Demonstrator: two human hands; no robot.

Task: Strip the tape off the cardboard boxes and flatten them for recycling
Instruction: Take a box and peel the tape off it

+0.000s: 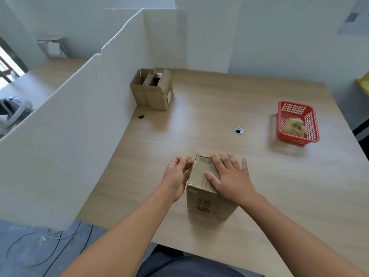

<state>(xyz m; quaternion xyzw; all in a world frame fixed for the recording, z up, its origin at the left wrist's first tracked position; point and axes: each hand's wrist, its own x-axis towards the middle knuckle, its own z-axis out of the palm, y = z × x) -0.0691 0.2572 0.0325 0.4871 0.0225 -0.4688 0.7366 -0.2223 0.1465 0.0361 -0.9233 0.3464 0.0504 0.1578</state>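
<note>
Tape tab [189, 161], barely visible, sits pinched by left hand [175, 174].

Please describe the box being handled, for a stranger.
On the wooden table, look near the front edge. The closed cardboard box there lies under the flat right hand, the left hand pinching its tape; the two far boxes stand open.
</note>
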